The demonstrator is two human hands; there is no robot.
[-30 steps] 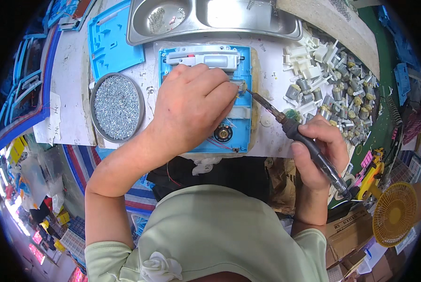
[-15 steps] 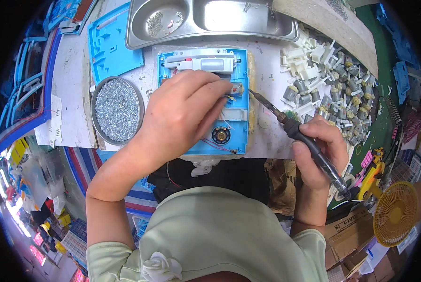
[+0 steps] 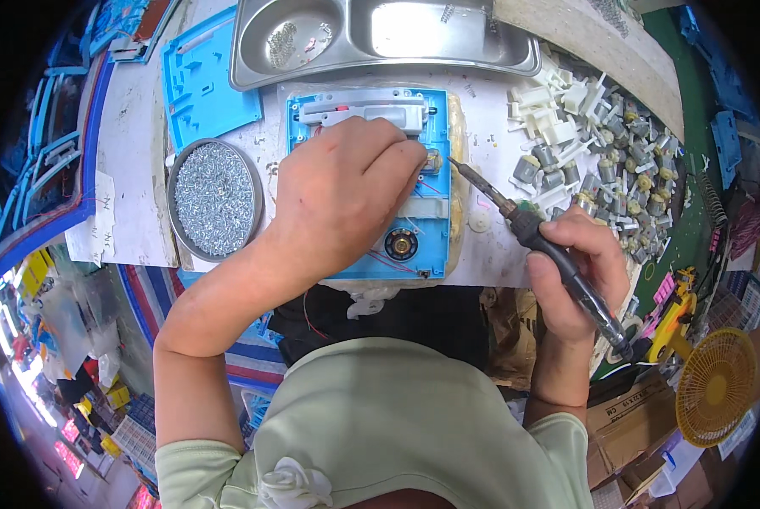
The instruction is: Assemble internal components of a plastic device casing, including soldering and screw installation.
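while the left hand lies curled over the blue plastic housing on the white bench, fingertips pinching at a small motor near its right edge, the right hand is clenched around a soldering iron, its tip just beside that motor. a round tin of screws sits left of the housing, a steel tray behind it.
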